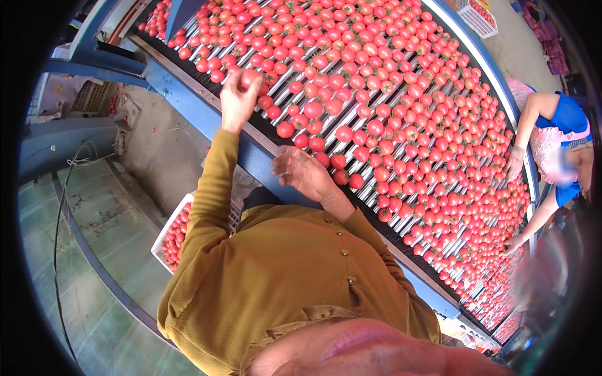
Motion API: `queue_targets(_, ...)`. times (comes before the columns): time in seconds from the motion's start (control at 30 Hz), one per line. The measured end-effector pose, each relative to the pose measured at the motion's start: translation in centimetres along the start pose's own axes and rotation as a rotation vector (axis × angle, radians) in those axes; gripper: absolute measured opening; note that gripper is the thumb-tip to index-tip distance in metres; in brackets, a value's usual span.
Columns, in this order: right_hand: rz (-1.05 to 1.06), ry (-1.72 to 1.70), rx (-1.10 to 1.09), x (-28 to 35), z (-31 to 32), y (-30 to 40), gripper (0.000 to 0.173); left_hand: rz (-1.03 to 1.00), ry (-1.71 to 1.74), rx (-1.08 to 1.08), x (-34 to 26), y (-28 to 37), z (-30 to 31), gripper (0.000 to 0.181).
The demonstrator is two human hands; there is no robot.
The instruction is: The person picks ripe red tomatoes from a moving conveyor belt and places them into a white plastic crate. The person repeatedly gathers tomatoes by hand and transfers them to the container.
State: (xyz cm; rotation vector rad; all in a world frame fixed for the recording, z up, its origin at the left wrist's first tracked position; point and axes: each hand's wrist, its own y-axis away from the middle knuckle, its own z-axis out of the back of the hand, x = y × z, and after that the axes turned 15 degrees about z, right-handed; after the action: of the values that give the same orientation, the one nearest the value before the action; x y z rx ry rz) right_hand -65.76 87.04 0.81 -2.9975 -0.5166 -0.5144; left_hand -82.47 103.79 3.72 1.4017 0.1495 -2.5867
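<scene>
My left hand (239,101) has its thumb and fingers around a red tomato (250,79) at the near side of the roller conveyor (324,110). Other tomatoes lie close beside those fingers. My right hand (308,174) hovers around the conveyor's blue side rail (256,160), its fingers apart and slightly bent, with nothing visible in it. Just past its knuckles, several tomatoes (317,144) rest along the near edge of the rollers. Red tomatoes, many with green calyxes, cover most of the metal rollers, more densely towards the far side.
Across the conveyor a co-worker in blue and pink reaches in with two hands (515,163). By my left side stands a white crate of tomatoes (174,239). Another white crate (477,18) sits beyond the far rail. A blue metal beam (70,141) and a hanging cable (59,235) are at left.
</scene>
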Motion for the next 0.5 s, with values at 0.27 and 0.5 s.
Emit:
queue_targets(0.27, 0.097, -0.155, -0.243, -1.5, 1.2, -0.3, 0.063, -0.359, -0.159, 0.613, -4.0, 11.1, 2.2, 0.040)
queue_targets(0.5, 0.044, -0.386, -0.139, -0.8, 0.0, -1.8, 0.069, -0.313, -0.210, 0.041, -0.4, 0.9, 4.2, 0.023)
